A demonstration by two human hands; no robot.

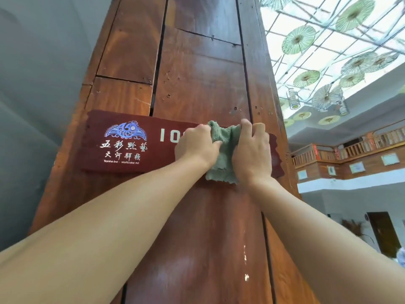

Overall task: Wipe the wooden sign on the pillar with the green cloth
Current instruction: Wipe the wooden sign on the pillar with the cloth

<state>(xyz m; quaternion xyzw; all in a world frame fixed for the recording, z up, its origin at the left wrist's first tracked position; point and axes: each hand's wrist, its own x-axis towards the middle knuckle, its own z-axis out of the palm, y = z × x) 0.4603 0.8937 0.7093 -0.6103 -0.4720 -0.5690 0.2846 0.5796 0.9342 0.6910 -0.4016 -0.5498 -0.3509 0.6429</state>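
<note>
A dark red wooden sign with a blue fish emblem, white characters and white numerals is fixed across a tall brown wooden pillar. A crumpled green cloth is pressed against the right half of the sign. My left hand grips the cloth's left side and covers part of the numerals. My right hand grips its right side, fingers curled over the sign's top edge. The cloth's lower edge hangs past the bottom of the sign.
A grey wall lies left of the pillar. To the right, a glass ceiling hung with green paper umbrellas, a wooden balcony railing and a dark doorway below.
</note>
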